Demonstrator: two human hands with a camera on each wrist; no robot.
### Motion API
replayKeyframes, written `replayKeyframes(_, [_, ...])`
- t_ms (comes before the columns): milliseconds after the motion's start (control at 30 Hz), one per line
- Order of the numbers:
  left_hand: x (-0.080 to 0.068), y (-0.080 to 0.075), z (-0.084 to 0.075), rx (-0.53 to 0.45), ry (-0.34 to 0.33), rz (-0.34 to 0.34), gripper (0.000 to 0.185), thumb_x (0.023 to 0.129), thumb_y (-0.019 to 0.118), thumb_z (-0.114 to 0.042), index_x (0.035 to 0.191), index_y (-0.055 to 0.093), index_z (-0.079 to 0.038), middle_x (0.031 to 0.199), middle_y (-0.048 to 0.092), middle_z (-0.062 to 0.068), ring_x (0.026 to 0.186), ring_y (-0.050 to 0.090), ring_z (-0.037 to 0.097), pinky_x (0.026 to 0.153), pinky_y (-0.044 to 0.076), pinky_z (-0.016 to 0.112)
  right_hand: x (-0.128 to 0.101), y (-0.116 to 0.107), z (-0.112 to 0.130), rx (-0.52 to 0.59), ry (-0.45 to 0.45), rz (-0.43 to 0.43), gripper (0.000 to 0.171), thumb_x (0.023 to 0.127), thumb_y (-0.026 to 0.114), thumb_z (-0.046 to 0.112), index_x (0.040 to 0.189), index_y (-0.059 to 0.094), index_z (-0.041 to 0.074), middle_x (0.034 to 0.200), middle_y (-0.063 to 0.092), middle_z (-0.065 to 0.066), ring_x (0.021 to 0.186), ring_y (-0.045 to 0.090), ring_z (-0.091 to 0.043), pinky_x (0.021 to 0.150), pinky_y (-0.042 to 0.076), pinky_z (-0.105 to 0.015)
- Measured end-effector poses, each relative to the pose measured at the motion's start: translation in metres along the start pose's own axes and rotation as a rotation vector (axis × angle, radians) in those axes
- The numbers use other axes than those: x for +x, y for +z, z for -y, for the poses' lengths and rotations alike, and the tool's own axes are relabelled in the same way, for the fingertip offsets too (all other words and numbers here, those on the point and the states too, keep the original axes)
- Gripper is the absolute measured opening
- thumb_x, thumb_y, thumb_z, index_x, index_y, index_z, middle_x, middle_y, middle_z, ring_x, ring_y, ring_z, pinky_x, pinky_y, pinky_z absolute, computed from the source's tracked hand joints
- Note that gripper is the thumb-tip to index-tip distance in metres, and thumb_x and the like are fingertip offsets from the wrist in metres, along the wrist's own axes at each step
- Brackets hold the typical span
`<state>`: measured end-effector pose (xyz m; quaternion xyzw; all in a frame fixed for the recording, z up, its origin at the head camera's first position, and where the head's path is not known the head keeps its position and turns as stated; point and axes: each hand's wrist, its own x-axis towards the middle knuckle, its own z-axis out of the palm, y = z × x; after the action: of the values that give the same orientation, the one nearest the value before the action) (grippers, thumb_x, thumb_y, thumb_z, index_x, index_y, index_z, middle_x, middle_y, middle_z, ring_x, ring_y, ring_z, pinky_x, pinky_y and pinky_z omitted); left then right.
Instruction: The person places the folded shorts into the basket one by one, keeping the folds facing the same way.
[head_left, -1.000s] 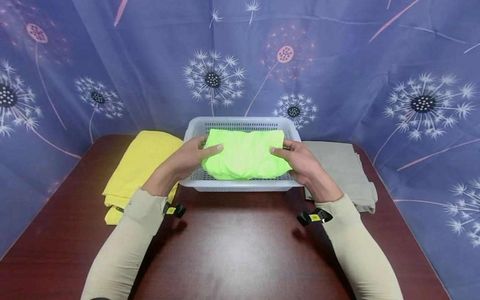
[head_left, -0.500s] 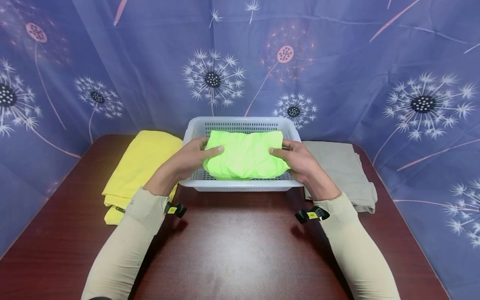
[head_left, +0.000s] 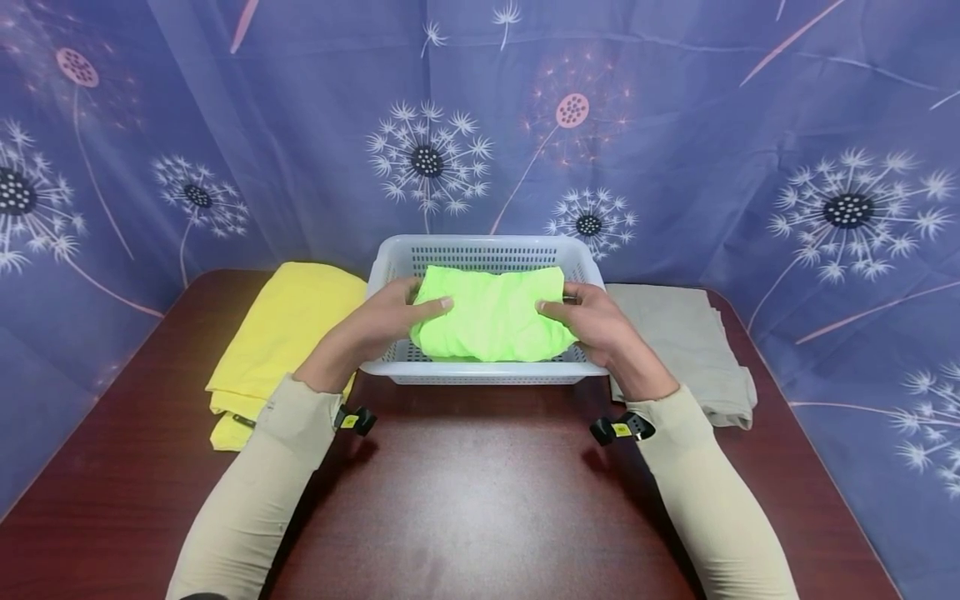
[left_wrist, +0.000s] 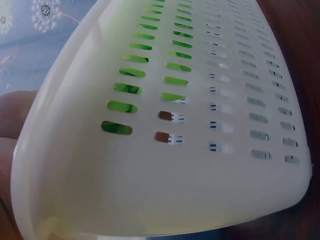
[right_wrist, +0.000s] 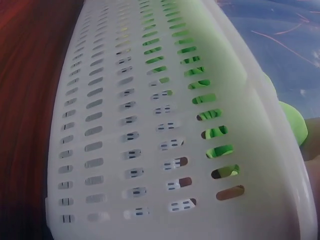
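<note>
A folded neon green cloth [head_left: 491, 317] spans most of the width of a white plastic basket [head_left: 480, 368]. My left hand [head_left: 382, 318] grips its left end, thumb on top and fingers hidden underneath. At the other end my right hand [head_left: 598, 323] holds it the same way. In the left wrist view, green cloth [left_wrist: 132, 72] shows through the upper slots of the basket wall [left_wrist: 125, 180], with white basket visible through the lower ones. The right wrist view likewise has green cloth [right_wrist: 220, 151] behind the upper slots, and a bit of my right hand [right_wrist: 312, 155] at the rim.
Left of the basket lies a folded yellow garment [head_left: 288, 333], partly behind my left forearm. A folded grey garment [head_left: 678, 342] is on the right. All rest on a dark reddish-brown table [head_left: 480, 492]. A blue dandelion-print curtain [head_left: 300, 125] hangs behind and at both sides.
Both hands have lowered the green cloth slightly into the basket and drawn a little closer together, with the grip kept. The basket and the two other garments stay in place.
</note>
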<state>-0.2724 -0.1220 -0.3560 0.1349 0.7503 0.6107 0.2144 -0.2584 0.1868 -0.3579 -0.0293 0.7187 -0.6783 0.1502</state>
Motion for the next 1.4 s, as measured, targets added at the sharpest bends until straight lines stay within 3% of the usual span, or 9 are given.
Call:
replayKeyframes(200, [0.000,0.001,0.001,0.033,-0.010,-0.011,0.041,0.108,0.064,-0.028,0.140,0.055,-0.003,0.120,0.066,0.018,0.095,0.070,0.026,0.088,0.059,0.038,0.002,0.000,-0.001,-0.061,0.004,0.012,0.040,0.109,0.058,0.009,0.144,0.052,-0.009,0.113,0.067,-0.014,0.082,0.074,-0.018,0.074,0.064,-0.036])
replayKeyframes(367, [-0.001,0.002,0.001,0.133,-0.062,-0.061,0.063,0.107,0.065,-0.034,0.154,0.040,-0.001,0.152,0.047,0.020,0.133,0.051,0.033,0.113,0.044,0.051,0.003,-0.001,-0.001,-0.103,0.014,0.011,0.039,0.109,0.058,0.009,0.143,0.053,-0.009,0.115,0.066,-0.016,0.082,0.073,-0.018,0.076,0.064,-0.035])
replayKeyframes(500, [-0.001,0.003,0.001,0.193,-0.088,-0.086,0.074,0.106,0.066,-0.038,0.160,0.033,-0.001,0.165,0.034,0.017,0.150,0.033,0.033,0.123,0.031,0.056,0.003,-0.001,-0.002,-0.108,0.025,0.007,0.039,0.109,0.058,0.009,0.143,0.053,-0.009,0.112,0.069,-0.015,0.080,0.075,-0.018,0.076,0.064,-0.037])
replayKeyframes(700, [0.000,0.006,0.002,0.253,-0.110,-0.093,0.076,0.106,0.066,-0.040,0.159,0.031,0.002,0.166,0.032,0.019,0.151,0.031,0.034,0.124,0.030,0.057,0.003,0.000,0.000,-0.148,0.047,0.005,0.039,0.108,0.059,0.008,0.144,0.053,-0.008,0.113,0.068,-0.015,0.082,0.074,-0.017,0.077,0.064,-0.034])
replayKeyframes(933, [0.000,0.007,0.002,0.284,-0.100,-0.084,0.068,0.107,0.064,-0.038,0.154,0.037,0.003,0.156,0.041,0.019,0.140,0.040,0.034,0.119,0.038,0.056,0.001,0.002,0.002,-0.217,0.033,-0.009,0.037,0.108,0.060,0.009,0.140,0.055,-0.009,0.117,0.066,-0.019,0.081,0.072,-0.014,0.075,0.063,-0.031])
replayKeyframes(1167, [0.001,0.009,0.001,0.272,-0.112,-0.061,0.074,0.108,0.061,-0.038,0.163,0.029,0.000,0.170,0.028,0.020,0.155,0.028,0.035,0.125,0.029,0.057,0.001,0.003,0.002,-0.335,0.044,-0.041,0.036,0.108,0.061,0.012,0.138,0.056,-0.009,0.118,0.064,-0.020,0.081,0.067,-0.014,0.072,0.060,-0.027])
replayKeyframes(1400, [0.001,0.010,0.002,0.269,-0.099,-0.037,0.067,0.110,0.059,-0.037,0.161,0.033,-0.004,0.168,0.031,0.015,0.152,0.031,0.031,0.125,0.028,0.056,0.002,0.004,0.000,-0.424,0.029,-0.016,0.035,0.111,0.053,0.013,0.140,0.054,-0.007,0.115,0.060,-0.018,0.080,0.062,-0.015,0.072,0.055,-0.027])
